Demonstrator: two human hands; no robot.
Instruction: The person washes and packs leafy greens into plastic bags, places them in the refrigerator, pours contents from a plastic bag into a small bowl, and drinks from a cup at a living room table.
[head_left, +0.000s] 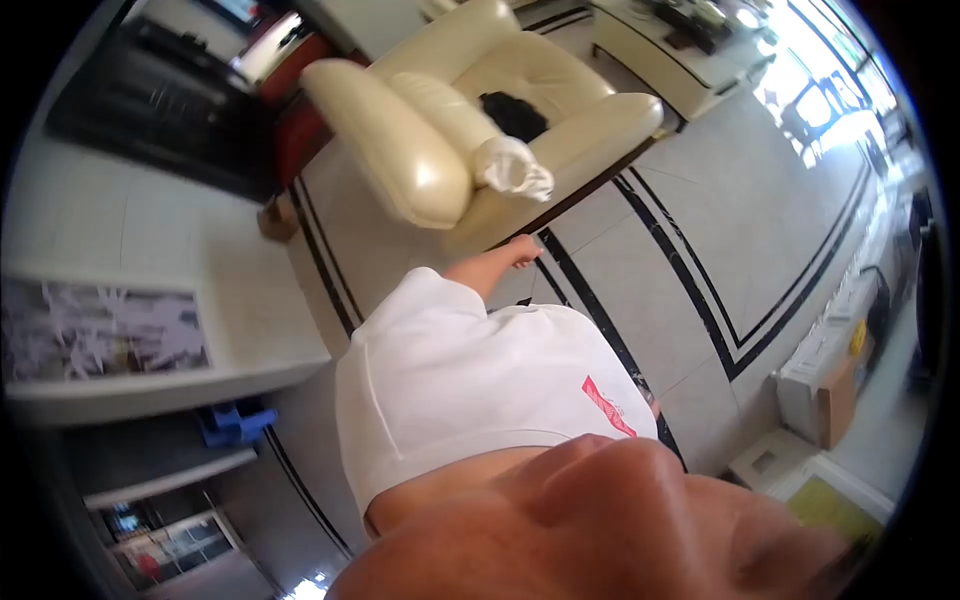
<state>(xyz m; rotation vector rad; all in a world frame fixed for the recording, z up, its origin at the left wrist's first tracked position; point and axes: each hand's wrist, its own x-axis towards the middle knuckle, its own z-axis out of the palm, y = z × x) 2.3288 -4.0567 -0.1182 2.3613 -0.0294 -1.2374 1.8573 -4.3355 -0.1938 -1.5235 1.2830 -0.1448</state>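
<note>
My left hand (523,252) hangs low beside my body, close to the near edge of a cream leather armchair (410,160). Its fingers are curled in, and whether anything is inside them is hidden. A crumpled white cloth (515,168) lies over the front of the armchair, just above that hand in the view. On the seat is a dark bundle of cloth (513,115). My white shirt (470,370) covers the centre. Only a small skin-coloured patch, perhaps part of my right hand (656,408), shows at the shirt's right edge.
Pale floor tiles (700,210) with black border lines surround the armchair. A low cabinet (660,60) with objects on top stands at the back right. Boxes (825,390) line the right side. A white counter (260,340) juts in from the left, near a blue object (235,422).
</note>
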